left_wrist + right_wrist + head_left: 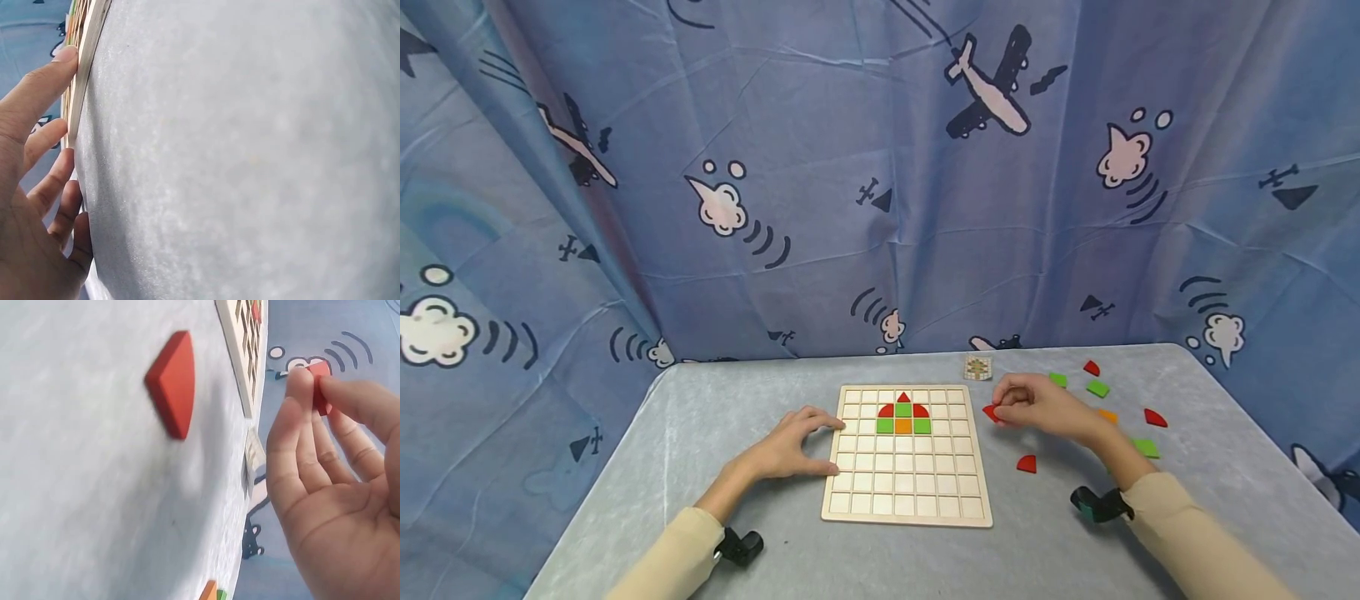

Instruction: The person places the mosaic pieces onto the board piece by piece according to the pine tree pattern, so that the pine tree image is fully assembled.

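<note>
Two cream sleeves fill the near edge, the left sleeve and the right sleeve, each with a black wrist camera beside its cuff, one at left, one at right. Over to the left hand: fingers spread and relaxed, thumb and fingertips touching the left edge of the pale wooden grid board, nothing gripped. And the right hand, there's the action! Thumb and fingertip pinch a small red piece, just beside the board's right edge; its full outline is partly covered by the fingers. Up on the board's upper rows, a red triangle tops a green square flanked by two red quarter-circles, one left and one right; directly below, an orange square sits between two more green squares. Below the right hand on the grey tabletop, a red quarter-circle lies loose. Scattered past that hand: two more loose red pieces, three loose green pieces and one loose orange piece, partly hidden by the wrist. Beyond the board's far right corner lies a small pattern card, and behind everything hangs a blue airplane-print curtain.
</note>
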`<state>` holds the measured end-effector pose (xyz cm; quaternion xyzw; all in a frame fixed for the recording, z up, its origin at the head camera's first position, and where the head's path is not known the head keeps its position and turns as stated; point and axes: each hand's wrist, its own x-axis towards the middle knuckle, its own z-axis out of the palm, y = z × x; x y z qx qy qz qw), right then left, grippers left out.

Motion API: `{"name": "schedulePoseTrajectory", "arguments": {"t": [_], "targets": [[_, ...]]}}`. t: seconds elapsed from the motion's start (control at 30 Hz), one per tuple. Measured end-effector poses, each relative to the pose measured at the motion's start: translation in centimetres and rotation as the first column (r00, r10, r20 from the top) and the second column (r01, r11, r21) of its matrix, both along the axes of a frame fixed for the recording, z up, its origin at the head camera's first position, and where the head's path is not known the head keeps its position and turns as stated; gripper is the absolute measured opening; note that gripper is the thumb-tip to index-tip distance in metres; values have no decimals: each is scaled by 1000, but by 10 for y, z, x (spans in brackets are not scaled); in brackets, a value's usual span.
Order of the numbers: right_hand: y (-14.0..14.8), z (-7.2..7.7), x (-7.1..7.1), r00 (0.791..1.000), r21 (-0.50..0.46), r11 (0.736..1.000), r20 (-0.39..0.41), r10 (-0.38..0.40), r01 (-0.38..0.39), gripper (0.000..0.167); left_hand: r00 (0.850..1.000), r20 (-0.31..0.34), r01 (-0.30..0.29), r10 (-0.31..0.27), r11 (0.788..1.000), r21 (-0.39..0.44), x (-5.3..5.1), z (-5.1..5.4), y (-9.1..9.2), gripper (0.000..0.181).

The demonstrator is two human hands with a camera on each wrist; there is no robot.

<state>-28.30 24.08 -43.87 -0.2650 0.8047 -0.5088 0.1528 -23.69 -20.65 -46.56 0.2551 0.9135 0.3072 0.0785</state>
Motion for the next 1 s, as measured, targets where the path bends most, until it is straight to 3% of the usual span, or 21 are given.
{"name": "schedulePoseTrajectory", "arguments": {"t": [0.37,0.6,1.0], "targets": [[-29,1,-8,992,-3,1000,-129,-1,1,12,1000,5,-1,1,1000,1,1,1,1,67],[-48,0,-11,993,-18,1000,-115,-2,0,18,1000,-6,5,-5,1000,9,2,3,1,66],[-78,-1,-20,987,-9,995,-125,101,-103,11,1000,-16,11,-11,1000,3,1,4,1,66]]}}
